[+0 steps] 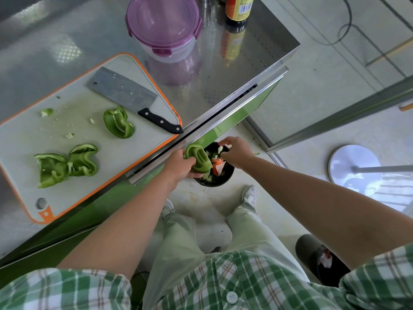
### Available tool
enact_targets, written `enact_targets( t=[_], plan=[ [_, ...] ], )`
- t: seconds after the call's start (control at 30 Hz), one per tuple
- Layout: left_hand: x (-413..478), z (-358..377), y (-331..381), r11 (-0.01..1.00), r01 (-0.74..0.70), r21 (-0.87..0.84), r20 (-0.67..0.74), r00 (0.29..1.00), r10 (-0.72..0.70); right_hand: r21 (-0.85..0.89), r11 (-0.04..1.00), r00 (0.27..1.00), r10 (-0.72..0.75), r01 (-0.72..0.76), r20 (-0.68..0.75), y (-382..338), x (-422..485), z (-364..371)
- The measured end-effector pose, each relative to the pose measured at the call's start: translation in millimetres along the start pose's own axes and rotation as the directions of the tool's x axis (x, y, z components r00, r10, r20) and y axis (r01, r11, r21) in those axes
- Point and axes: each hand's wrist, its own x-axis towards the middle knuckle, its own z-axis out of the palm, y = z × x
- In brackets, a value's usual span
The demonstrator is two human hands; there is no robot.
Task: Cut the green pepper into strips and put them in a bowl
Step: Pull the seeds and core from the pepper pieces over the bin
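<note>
My left hand [182, 165] grips a green pepper piece [197, 158] beyond the counter edge, over a black bin [223, 176] on the floor that holds scraps. My right hand [237, 152] hovers over the bin with fingertips pinched on a small pale scrap beside the pepper. On the cutting board [26, 135] lie further pepper pieces: one in the middle [118, 123] and a larger clump near the front left [67, 164]. A cleaver [125, 93] with a black handle rests on the board's far right part.
A purple-lidded plastic container [164, 25] and a dark sauce bottle [238, 12] stand on the steel counter [223, 70] behind the board. Small pepper bits dot the board. A second dark bin [312, 256] and a round stool base [353, 164] sit on the floor.
</note>
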Motion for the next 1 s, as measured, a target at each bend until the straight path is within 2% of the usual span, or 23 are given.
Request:
enact_targets(
  t=[0.07, 0.17, 0.27, 0.43, 0.57, 0.8, 0.93, 1.0],
  plan=[
    [1.7, 0.8, -0.6, 1.0, -0.01, 0.006, -0.001, 1.0, 0.01, -0.023, 0.999, 0.999, -0.037, 0.037, -0.002, -0.8, 0.6, 1.4],
    [2.9, 1.5, -1.1, 0.999, -0.026, 0.027, 0.002, 1.0, 0.026, 0.107, 0.991, 0.99, -0.092, 0.081, 0.105, -3.8, -1.3, 3.3],
    [2.2, 3.0, -0.3, 0.999, -0.043, 0.018, 0.033, 0.999, 0.042, 0.157, 0.987, 0.983, -0.07, 0.044, 0.171, -8.3, -2.5, 6.7],
    [-0.7, 4.2, 0.7, 0.998, -0.024, -0.05, 0.069, 0.997, 0.028, 0.096, 0.99, 0.993, -0.11, 0.106, 0.037, -16.9, -2.1, 10.6],
    [-0.3, 2.5, -0.1, 0.998, -0.049, -0.031, 0.039, 0.998, 0.05, 0.11, 0.989, 0.994, -0.103, 0.099, 0.032, -20.4, -2.6, 10.3],
    [-1.5, 9.8, 1.3, 0.984, -0.153, 0.089, -0.014, 0.988, 0.155, 0.238, 0.971, 1.0, 0.03, -0.027, -0.009, -26.7, 2.4, 21.5],
    [1.9, 9.5, -2.0, 0.954, -0.167, 0.247, -0.108, 0.974, 0.198, 0.323, 0.939, 0.983, 0.067, -0.12, 0.169, -24.2, 0.2, 21.3],
    [2.9, 10.0, -4.5, 0.919, -0.183, 0.35, -0.125, 0.963, 0.239, 0.376, 0.915, 0.976, 0.075, -0.15, 0.207, -17.8, 1.0, 17.9]
  ],
)
